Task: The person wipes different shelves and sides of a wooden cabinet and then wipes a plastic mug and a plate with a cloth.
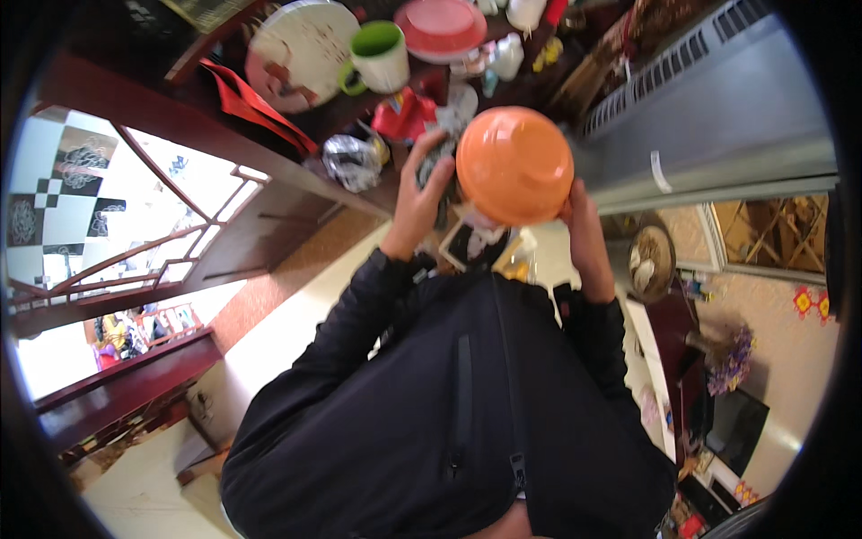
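Observation:
In front of my chest I hold up a glossy orange bowl [515, 165], its rounded outer side facing the camera. My right hand [580, 219] grips the bowl's right edge, with most of its fingers hidden behind it. At the bowl's left, my left hand [423, 192] has its thumb and fingers closed around a grey patterned cloth [438, 158]. Part of that cloth lies hidden behind the hand. Whether the left fingers touch the bowl I cannot tell.
A dark wooden shelf carries a large round plate [303, 54], a white mug with a green inside [380, 57], a pink lidded container [441, 27], red packaging [404, 114] and a crumpled clear bag [353, 162]. A grey appliance [714, 114] stands on the right.

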The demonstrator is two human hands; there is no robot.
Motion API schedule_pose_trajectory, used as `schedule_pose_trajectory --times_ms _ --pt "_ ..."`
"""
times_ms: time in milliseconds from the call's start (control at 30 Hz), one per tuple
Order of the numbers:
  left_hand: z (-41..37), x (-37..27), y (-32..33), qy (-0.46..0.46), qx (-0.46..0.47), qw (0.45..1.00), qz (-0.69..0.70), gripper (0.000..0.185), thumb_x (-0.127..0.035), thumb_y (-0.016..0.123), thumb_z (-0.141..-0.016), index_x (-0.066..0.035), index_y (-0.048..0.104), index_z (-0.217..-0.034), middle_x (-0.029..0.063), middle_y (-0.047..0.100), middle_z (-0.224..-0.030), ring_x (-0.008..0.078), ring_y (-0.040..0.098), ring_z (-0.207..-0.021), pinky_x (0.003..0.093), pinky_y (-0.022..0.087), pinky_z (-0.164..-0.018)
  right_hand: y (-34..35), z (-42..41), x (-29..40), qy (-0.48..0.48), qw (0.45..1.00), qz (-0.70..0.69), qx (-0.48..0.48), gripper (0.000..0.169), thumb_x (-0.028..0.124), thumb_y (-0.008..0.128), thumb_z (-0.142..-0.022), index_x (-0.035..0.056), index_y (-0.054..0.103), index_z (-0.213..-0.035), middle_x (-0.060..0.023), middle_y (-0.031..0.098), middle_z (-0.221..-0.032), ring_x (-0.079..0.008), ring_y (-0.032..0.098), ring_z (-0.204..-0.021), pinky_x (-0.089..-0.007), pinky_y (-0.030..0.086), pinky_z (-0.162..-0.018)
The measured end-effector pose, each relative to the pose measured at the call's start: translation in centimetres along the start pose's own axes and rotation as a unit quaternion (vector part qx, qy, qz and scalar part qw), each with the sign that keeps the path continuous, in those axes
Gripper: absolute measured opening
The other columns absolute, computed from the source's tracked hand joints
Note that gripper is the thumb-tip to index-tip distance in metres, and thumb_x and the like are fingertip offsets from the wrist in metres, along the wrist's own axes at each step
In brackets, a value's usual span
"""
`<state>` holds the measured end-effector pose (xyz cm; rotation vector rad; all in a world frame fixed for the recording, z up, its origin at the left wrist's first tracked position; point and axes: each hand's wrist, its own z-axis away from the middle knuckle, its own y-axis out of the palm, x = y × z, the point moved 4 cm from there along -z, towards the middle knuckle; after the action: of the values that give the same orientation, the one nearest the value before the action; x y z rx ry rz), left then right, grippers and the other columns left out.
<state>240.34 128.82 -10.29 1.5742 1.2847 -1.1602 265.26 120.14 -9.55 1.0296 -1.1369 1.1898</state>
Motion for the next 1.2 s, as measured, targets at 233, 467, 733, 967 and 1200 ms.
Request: schedule_pose_trajectory --times_ms 233,467,733,967,1200 --pt "-0.1 1.2 5.0 -0.089 0.047 0.993 0.054 0.048 -0.030 0.062 -0.107 0.000 0.054 -0.144 0.0115 0.061 -0.135 0.0181 0.056 -0.124 0.0311 0.041 -0.110 -5.3 -0.2 -3.7 0.080 0.985 -0.154 0.002 0.065 0.060 0.036 -0.112 0.0026 0.064 -0.119 -0.0062 0.071 -0.098 -0.0134 0.064 -0.084 -0.0294 0.049 -0.074" --pt "2.6 1.2 9.5 -0.087 -0.021 0.990 0.113 0.053 -0.033 0.059 -0.109 -0.004 0.043 -0.151 0.0110 0.063 -0.125 0.0160 0.061 -0.103 0.0296 0.050 -0.090 -7.7 0.2 -6.8 0.118 0.929 -0.342 -0.075 0.061 0.059 0.038 -0.112 0.0052 0.063 -0.124 -0.0050 0.072 -0.109 -0.0135 0.066 -0.091 -0.0290 0.049 -0.077" --pt "3.5 3.5 10.1 -0.134 -0.036 0.987 0.085 0.056 -0.038 0.056 -0.107 0.001 0.048 -0.146 0.0120 0.058 -0.137 0.0189 0.056 -0.121 0.0312 0.042 -0.106 -9.4 -0.5 -7.6 0.105 0.993 -0.056 0.019 0.077 0.067 0.037 -0.108 -0.0029 0.069 -0.112 -0.0066 0.071 -0.092 -0.0156 0.065 -0.084 -0.0299 0.050 -0.083" --pt "0.4 3.9 8.5 -0.069 0.008 0.997 -0.045 0.039 -0.028 0.063 -0.107 -0.001 0.060 -0.133 0.0065 0.067 -0.117 0.0133 0.060 -0.107 0.0285 0.047 -0.097 -9.2 -1.9 -6.7 0.026 0.998 0.062 0.012 0.070 0.060 0.061 -0.103 -0.0065 0.066 -0.124 -0.0082 0.070 -0.107 -0.0145 0.063 -0.097 -0.0293 0.049 -0.093" --pt "0.9 6.8 7.3 -0.192 0.038 0.980 -0.033 0.039 -0.032 0.066 -0.105 -0.001 0.064 -0.129 0.0074 0.069 -0.115 0.0134 0.061 -0.107 0.0280 0.048 -0.096 -9.6 -1.9 -10.2 0.024 0.993 0.119 0.004 0.064 0.058 0.074 -0.094 -0.0025 0.065 -0.113 -0.0062 0.063 -0.100 -0.0144 0.057 -0.096 -0.0308 0.048 -0.089"
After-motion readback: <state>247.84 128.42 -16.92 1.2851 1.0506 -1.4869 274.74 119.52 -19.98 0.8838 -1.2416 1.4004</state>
